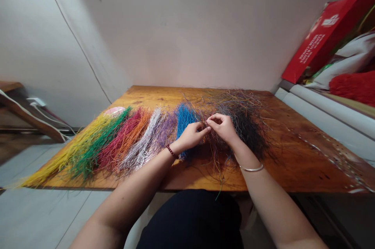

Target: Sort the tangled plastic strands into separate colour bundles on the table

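My left hand (191,136) and my right hand (223,127) meet fingertip to fingertip over the middle of the wooden table. Both are closed in a pinch on thin coloured strands, too fine to count. A loose mixed bunch of strands (216,159) hangs down below the fingers toward the table's front edge. Beside my left hand lies a bundle of blue strands (185,120). Just right of my right hand is a tangled heap of dark strands (249,130). A beaded bracelet (172,151) circles my left wrist, a silver bangle (252,168) my right.
Leftward across the table (295,167) lie purple (166,128), white (142,143), orange (131,139), red (120,139), green (99,145) and yellow strands (73,147). A red box (328,34) leans at the right. The wall (187,38) rises behind.
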`<move>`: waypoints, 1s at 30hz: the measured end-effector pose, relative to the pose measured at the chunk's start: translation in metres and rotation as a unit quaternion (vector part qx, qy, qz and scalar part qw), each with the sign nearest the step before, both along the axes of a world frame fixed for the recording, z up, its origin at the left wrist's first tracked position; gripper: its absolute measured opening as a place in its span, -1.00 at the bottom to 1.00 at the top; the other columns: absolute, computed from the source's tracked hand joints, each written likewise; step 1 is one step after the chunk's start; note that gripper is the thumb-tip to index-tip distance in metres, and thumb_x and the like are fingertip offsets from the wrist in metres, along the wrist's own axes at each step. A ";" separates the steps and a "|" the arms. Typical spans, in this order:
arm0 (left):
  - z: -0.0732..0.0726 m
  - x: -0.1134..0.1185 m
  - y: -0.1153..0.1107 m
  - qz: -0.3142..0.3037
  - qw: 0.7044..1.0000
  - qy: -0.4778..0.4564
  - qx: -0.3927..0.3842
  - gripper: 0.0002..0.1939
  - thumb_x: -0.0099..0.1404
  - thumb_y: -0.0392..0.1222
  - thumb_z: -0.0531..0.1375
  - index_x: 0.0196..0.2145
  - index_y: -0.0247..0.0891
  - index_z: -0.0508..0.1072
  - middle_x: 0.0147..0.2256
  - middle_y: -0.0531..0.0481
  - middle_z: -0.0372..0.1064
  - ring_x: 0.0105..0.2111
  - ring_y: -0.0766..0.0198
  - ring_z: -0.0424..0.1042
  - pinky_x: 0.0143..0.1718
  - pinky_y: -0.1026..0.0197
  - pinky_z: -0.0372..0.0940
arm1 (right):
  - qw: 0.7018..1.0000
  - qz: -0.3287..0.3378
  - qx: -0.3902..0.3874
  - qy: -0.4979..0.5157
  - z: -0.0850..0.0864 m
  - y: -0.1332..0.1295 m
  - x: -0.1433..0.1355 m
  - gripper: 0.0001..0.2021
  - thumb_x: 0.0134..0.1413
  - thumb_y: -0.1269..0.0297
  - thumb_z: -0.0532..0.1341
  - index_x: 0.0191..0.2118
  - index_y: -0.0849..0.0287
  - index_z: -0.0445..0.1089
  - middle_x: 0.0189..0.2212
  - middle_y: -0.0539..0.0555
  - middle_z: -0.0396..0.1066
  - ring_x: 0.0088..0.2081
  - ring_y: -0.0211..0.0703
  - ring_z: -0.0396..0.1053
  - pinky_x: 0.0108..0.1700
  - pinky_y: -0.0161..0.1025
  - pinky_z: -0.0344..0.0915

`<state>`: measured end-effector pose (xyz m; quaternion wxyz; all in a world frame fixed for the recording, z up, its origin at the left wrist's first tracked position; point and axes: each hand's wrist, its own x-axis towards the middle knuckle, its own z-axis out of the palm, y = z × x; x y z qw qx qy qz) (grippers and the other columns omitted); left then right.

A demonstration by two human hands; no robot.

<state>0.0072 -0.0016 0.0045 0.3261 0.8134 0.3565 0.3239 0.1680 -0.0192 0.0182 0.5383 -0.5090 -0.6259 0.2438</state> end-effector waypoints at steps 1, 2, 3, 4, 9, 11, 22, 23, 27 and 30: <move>0.000 0.000 0.000 -0.002 1.000 -0.001 -0.001 -0.51 0.29 0.19 0.05 -0.47 -0.32 0.38 -0.46 -0.01 0.36 -0.45 0.31 0.25 -0.39 0.26 0.12 | 1.000 -0.002 0.001 0.000 0.000 0.000 0.000 -0.83 -0.10 0.19 0.28 -0.50 0.20 0.46 -0.51 0.09 0.46 -0.46 -0.17 0.35 -0.38 -0.24 0.27; 0.001 0.000 0.000 -0.003 1.000 0.000 0.000 -0.51 0.29 0.19 0.05 -0.47 -0.32 0.38 -0.46 -0.01 0.36 -0.45 0.31 0.25 -0.39 0.26 0.12 | 1.000 -0.002 0.001 0.001 0.000 0.000 0.000 -0.82 -0.09 0.19 0.28 -0.50 0.20 0.46 -0.52 0.09 0.46 -0.46 -0.17 0.35 -0.38 -0.24 0.27; 0.001 0.000 0.000 -0.003 1.000 0.001 0.000 -0.52 0.29 0.19 0.06 -0.47 -0.32 0.38 -0.46 -0.01 0.36 -0.45 0.31 0.25 -0.39 0.26 0.12 | 1.000 -0.003 0.001 0.001 0.000 0.000 0.000 -0.82 -0.09 0.18 0.28 -0.49 0.21 0.47 -0.52 0.09 0.45 -0.47 -0.17 0.34 -0.38 -0.24 0.26; 0.001 0.000 0.000 -0.002 1.000 0.004 0.001 -0.52 0.29 0.18 0.06 -0.48 -0.32 0.38 -0.47 -0.01 0.35 -0.46 0.31 0.24 -0.40 0.27 0.11 | 1.000 -0.003 0.001 -0.001 0.001 -0.001 -0.001 -0.81 -0.09 0.17 0.29 -0.48 0.21 0.47 -0.52 0.09 0.45 -0.48 -0.18 0.33 -0.38 -0.24 0.26; 0.000 0.000 0.000 -0.001 1.000 0.021 0.012 -0.53 0.30 0.16 0.06 -0.49 -0.32 0.36 -0.49 0.01 0.32 -0.47 0.33 0.23 -0.42 0.27 0.10 | 1.000 0.001 0.001 -0.014 0.004 -0.003 -0.002 -0.84 -0.12 0.20 0.28 -0.50 0.21 0.46 -0.52 0.08 0.45 -0.47 -0.18 0.33 -0.39 -0.25 0.25; 0.000 0.000 0.000 -0.014 1.000 0.017 0.015 -0.53 0.31 0.16 0.05 -0.48 -0.32 0.37 -0.48 0.01 0.34 -0.46 0.32 0.24 -0.40 0.27 0.12 | 1.000 0.009 -0.005 0.001 0.003 -0.003 -0.002 -0.85 -0.13 0.22 0.27 -0.51 0.20 0.45 -0.52 0.08 0.45 -0.45 -0.17 0.34 -0.37 -0.25 0.26; 0.000 0.000 0.002 -0.008 1.000 0.000 -0.003 -0.52 0.31 0.17 0.06 -0.42 -0.34 0.43 -0.43 -0.05 0.40 -0.43 0.30 0.29 -0.36 0.25 0.19 | 0.997 0.031 -0.034 0.065 -0.002 0.004 0.000 -0.84 -0.10 0.19 0.24 -0.45 0.19 0.42 -0.52 0.03 0.41 -0.48 -0.22 0.30 -0.42 -0.29 0.22; 0.000 0.000 0.002 -0.010 1.000 -0.005 -0.007 -0.52 0.31 0.17 0.06 -0.41 -0.34 0.44 -0.42 -0.05 0.40 -0.43 0.30 0.30 -0.36 0.26 0.20 | 0.994 0.035 -0.047 0.089 -0.001 0.004 0.000 -0.85 -0.11 0.20 0.22 -0.44 0.18 0.39 -0.56 -0.01 0.37 -0.52 -0.26 0.26 -0.46 -0.31 0.19; 0.002 0.000 0.001 -0.011 0.999 -0.021 -0.031 -0.53 0.27 0.18 0.10 -0.40 -0.34 0.45 -0.43 -0.06 0.39 -0.42 0.28 0.29 -0.38 0.26 0.21 | 0.966 0.072 -0.115 0.222 0.006 -0.001 0.000 -0.88 -0.14 0.24 0.18 -0.41 0.14 0.28 -0.59 -0.09 0.30 -0.61 -0.35 0.16 -0.55 -0.38 0.08; 0.002 0.001 0.001 -0.013 0.999 -0.022 -0.038 -0.53 0.27 0.19 0.10 -0.42 -0.34 0.43 -0.46 -0.03 0.35 -0.44 0.30 0.25 -0.39 0.26 0.20 | 0.944 0.091 -0.139 0.286 0.011 -0.004 0.002 -0.84 -0.14 0.23 0.20 -0.37 0.13 0.25 -0.43 -0.03 0.40 -0.57 -0.36 0.21 -0.56 -0.40 0.10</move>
